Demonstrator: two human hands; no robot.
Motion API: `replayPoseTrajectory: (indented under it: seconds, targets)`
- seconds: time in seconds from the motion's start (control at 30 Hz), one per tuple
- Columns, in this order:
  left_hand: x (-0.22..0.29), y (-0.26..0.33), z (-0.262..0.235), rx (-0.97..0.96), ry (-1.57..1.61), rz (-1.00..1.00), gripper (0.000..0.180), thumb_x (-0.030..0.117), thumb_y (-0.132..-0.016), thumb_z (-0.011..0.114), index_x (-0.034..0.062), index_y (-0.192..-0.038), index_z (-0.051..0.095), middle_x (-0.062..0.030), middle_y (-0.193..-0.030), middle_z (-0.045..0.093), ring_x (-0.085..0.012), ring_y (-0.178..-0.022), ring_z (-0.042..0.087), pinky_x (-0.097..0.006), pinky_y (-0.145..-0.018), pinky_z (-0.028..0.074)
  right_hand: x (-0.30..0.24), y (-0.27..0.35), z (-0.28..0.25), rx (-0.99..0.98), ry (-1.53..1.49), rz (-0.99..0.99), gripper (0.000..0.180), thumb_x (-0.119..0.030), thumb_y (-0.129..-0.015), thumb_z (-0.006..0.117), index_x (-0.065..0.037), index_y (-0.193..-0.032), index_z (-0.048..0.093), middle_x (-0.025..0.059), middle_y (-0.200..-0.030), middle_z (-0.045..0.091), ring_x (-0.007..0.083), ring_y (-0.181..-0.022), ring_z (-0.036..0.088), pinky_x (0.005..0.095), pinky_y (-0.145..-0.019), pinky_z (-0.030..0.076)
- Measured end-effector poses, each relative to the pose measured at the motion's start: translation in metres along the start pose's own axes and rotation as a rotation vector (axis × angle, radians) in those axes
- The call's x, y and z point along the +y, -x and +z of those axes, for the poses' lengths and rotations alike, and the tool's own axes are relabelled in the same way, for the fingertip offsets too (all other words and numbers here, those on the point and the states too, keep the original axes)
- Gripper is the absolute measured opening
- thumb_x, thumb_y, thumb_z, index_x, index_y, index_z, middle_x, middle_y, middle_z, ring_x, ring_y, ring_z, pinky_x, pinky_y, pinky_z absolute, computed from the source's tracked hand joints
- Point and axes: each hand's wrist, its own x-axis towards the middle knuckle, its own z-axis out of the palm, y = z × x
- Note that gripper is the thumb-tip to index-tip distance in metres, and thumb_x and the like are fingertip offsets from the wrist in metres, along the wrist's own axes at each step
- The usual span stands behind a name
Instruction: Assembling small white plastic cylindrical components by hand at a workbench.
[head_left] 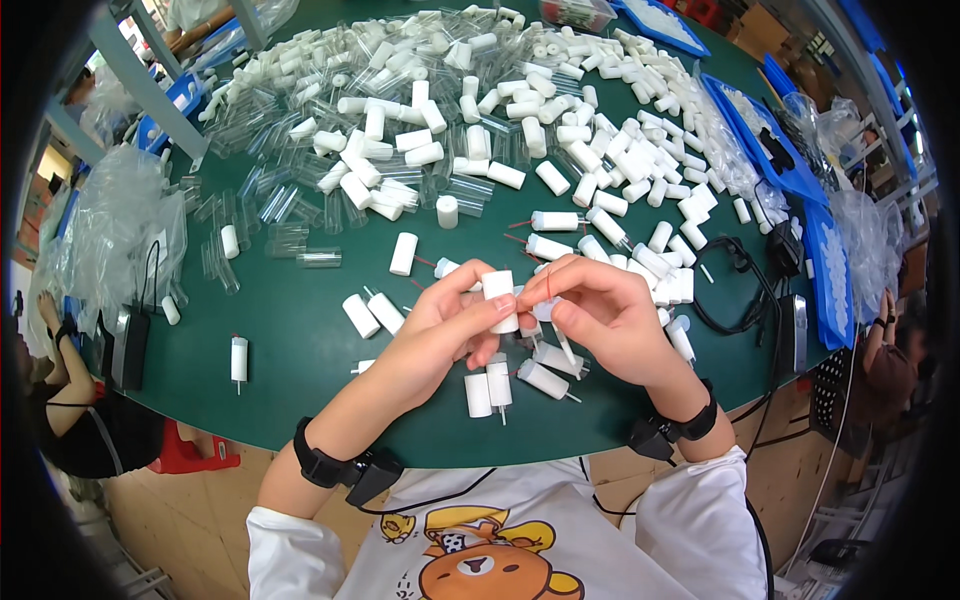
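Observation:
Just above the green table, my left hand point(437, 325) holds a white cylinder point(498, 289) upright between thumb and fingers. Close against it, my right hand point(610, 308) has its fingertips pinched by a thin red wire and a small translucent round piece point(545, 308). Whether that piece is joined to the cylinder I cannot tell. Below my hands lie several white cylinders with thin metal pins, one of them a pinned cylinder point(546, 380). Others with red wires and clear ends, such as a wired cylinder point(553, 221), lie beyond my fingers.
A large heap of white cylinders point(425, 153) and clear tubes point(285, 200) covers the far table point(330, 420). Clear plastic bags point(120, 220) sit at left. Blue trays point(828, 270) and a coiled black cable point(735, 290) line the right. Other people sit at both sides.

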Motion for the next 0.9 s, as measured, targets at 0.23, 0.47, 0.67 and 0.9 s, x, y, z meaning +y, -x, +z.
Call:
replayPoseTrajectory:
  seconds: [0.23, 0.47, 0.67, 0.9]
  targets:
    - [-0.001, 0.000, 0.003, 0.036, -0.016, 0.006, 0.019, 0.020, -0.087, 0.061, 0.0051, -0.098, 0.055, -0.0039, -0.081, 0.059, -0.0037, -0.050, 0.042, -0.018, -0.044, 0.032, 0.004, -0.001, -0.003, 0.075, 0.196, -0.204, 0.014, -0.001, -0.085, 0.058, 0.000, -0.099, 0.062, 0.0104, -0.105, 0.054, 0.0177, -0.099, 0.052, 0.0303, -0.085, 0.043]
    - [-0.007, -0.001, 0.000, -0.026, -0.034, -0.052, 0.019, 0.014, -0.088, 0.059, 0.0015, -0.102, 0.053, -0.0048, -0.088, 0.057, -0.0067, -0.063, 0.056, -0.020, -0.052, 0.046, 0.009, 0.001, 0.010, 0.069, 0.270, -0.185, 0.015, -0.003, -0.084, 0.060, -0.004, -0.098, 0.063, 0.0096, -0.107, 0.051, 0.0154, -0.091, 0.055, 0.0275, -0.082, 0.042]
    - [-0.008, -0.005, 0.000, -0.043, 0.011, -0.102, 0.021, 0.013, -0.090, 0.055, 0.0004, -0.106, 0.053, -0.0072, -0.098, 0.058, -0.0105, -0.078, 0.061, -0.026, -0.070, 0.054, 0.018, 0.004, 0.010, 0.143, 0.402, -0.211, 0.015, -0.006, -0.082, 0.063, -0.005, -0.097, 0.064, 0.0056, -0.094, 0.049, 0.0099, -0.075, 0.051, 0.0225, -0.070, 0.040]
    - [-0.006, -0.004, 0.004, -0.098, 0.020, -0.123, 0.032, 0.019, -0.094, 0.049, -0.0028, -0.117, 0.049, -0.0094, -0.113, 0.056, -0.0142, -0.105, 0.056, -0.029, -0.088, 0.050, 0.017, 0.007, 0.008, 0.199, 0.499, -0.189, 0.017, -0.006, -0.080, 0.065, -0.006, -0.097, 0.065, 0.0033, -0.088, 0.046, 0.0093, -0.071, 0.045, 0.0217, -0.064, 0.038]
